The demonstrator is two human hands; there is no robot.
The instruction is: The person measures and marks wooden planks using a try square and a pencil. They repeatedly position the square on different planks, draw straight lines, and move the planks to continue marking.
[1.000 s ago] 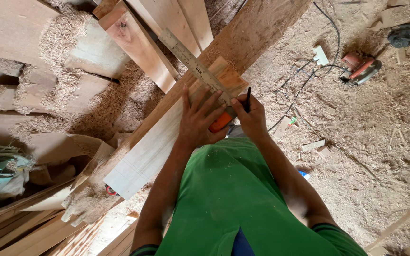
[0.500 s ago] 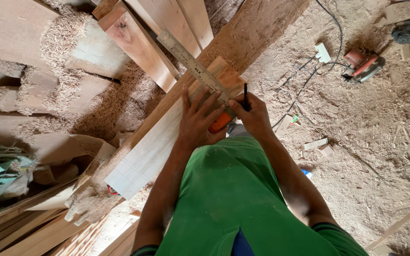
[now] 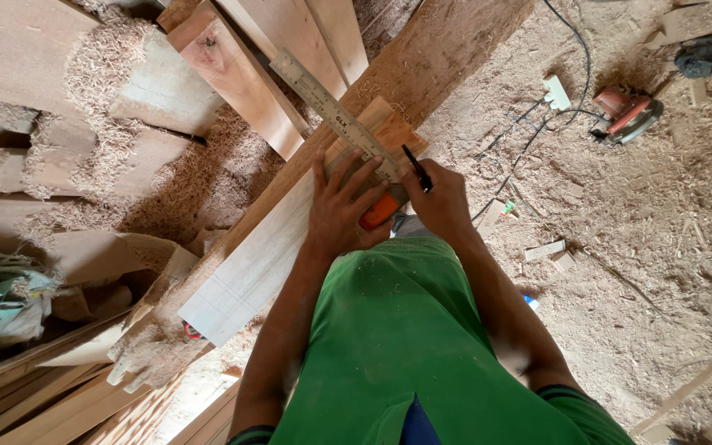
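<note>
A pale wooden plank (image 3: 265,255) lies across a wider board (image 3: 422,66). My left hand (image 3: 341,202) presses flat on a metal try square, whose steel blade (image 3: 331,111) runs diagonally over the plank and whose orange handle (image 3: 378,213) shows under my fingers. My right hand (image 3: 438,202) grips a dark pencil (image 3: 416,167), with its tip against the blade's edge near the end of the plank.
Stacked boards (image 3: 241,74) and heaps of wood shavings (image 3: 109,91) lie at the upper left. A circular saw (image 3: 628,111), a white plug (image 3: 556,92) with cables and small offcuts (image 3: 545,250) rest on the sawdust-covered floor at right. More planks (image 3: 59,395) lie at the lower left.
My right hand and the pencil have shifted slightly along the blade's edge. My left hand stays pressed on the square.
</note>
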